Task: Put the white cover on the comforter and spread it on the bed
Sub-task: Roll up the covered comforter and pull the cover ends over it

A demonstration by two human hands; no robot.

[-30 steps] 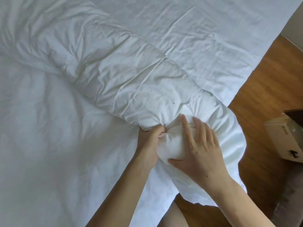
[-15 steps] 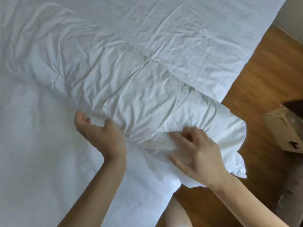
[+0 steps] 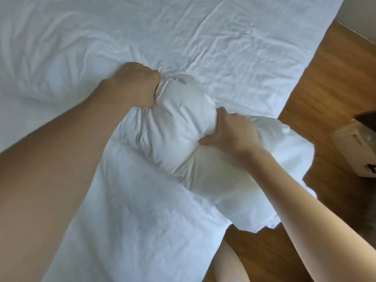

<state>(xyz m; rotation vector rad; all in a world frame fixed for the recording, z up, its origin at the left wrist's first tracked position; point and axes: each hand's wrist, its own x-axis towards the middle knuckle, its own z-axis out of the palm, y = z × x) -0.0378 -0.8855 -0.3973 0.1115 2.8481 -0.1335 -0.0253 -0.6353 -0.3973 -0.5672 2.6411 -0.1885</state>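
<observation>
White cotton fills the head view: a person leans over a bed [image 3: 254, 37] and works a rolled comforter [image 3: 183, 139] that lies across its near right corner, one end bulging out over the wooden floor [image 3: 335, 68]. The white cover [image 3: 142, 210] lies in slack, creased folds around and beneath the roll; where cover ends and sheet begins cannot be told.

The left hand [image 3: 136, 86] is bunched into a fist on gathered cloth at the roll's far end. The right hand [image 3: 234, 133] clamps the bundle's nearer side, thumb [image 3: 205, 141] dug into a deep pucker.

The filling looks soft, puffy and light, giving way under each grip, so it should compress easily but spring back and slide inside the smooth fabric. A fistful of both layers together, at a corner or seam, appears the surest hold; a pinch of the cover alone would likely slip off the filling.

The mattress edge runs diagonally just right of the bundle, and the overhanging end could slump to the floor. A cardboard box [image 3: 354, 147] stands near on that side. Open sheet stretches left and toward the far edge, the better room for spreading.
</observation>
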